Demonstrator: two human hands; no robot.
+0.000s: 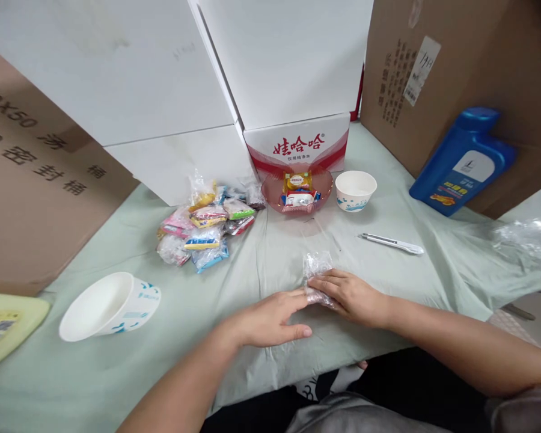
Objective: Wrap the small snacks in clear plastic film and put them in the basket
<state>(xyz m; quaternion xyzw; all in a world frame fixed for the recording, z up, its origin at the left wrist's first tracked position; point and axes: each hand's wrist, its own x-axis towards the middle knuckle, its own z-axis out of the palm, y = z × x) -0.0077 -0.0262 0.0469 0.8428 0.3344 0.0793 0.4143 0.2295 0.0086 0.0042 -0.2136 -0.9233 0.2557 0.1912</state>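
Fingers of the right hand lie stretched and close together over a small clear plastic bag, pressing it flat on the pale green tablecloth near the front edge. The left hand rests flat beside it, fingertips touching the bag's near end and thumb out. Nothing lies between the hands and the bag. Farther back stand a pink bowl holding wrapped snacks, a small paper cup just right of it and a pile of snack packets to its left. A white paper bowl lies tipped at left; a white utility knife and a blue bottle lie at right.
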